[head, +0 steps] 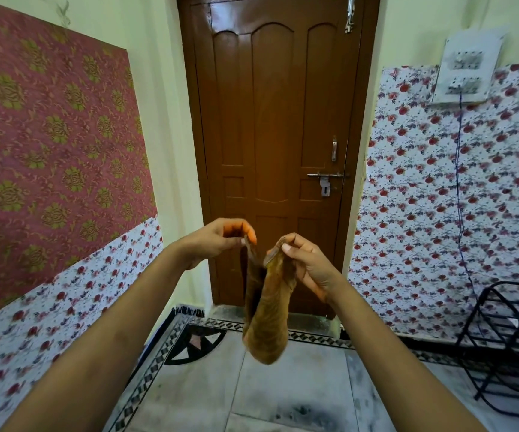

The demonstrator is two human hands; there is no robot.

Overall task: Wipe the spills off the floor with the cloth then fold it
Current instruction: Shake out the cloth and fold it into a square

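A brown-orange cloth [269, 319] hangs doubled over in the air in front of the door, its looped bottom above the floor. My left hand [220, 241] pinches one top edge of the cloth between thumb and fingers. My right hand [308, 263] pinches the other top edge, a short gap away. Both arms reach forward at chest height. The grey tiled floor [283, 394] below shows dark smudges near the bottom of the view.
A shut brown wooden door [276, 126] with a bolt stands straight ahead. Patterned walls close in at left and right. A black wire rack [501, 344] stands on the floor at the right, with a dark cable hanging from a switchboard [467, 70].
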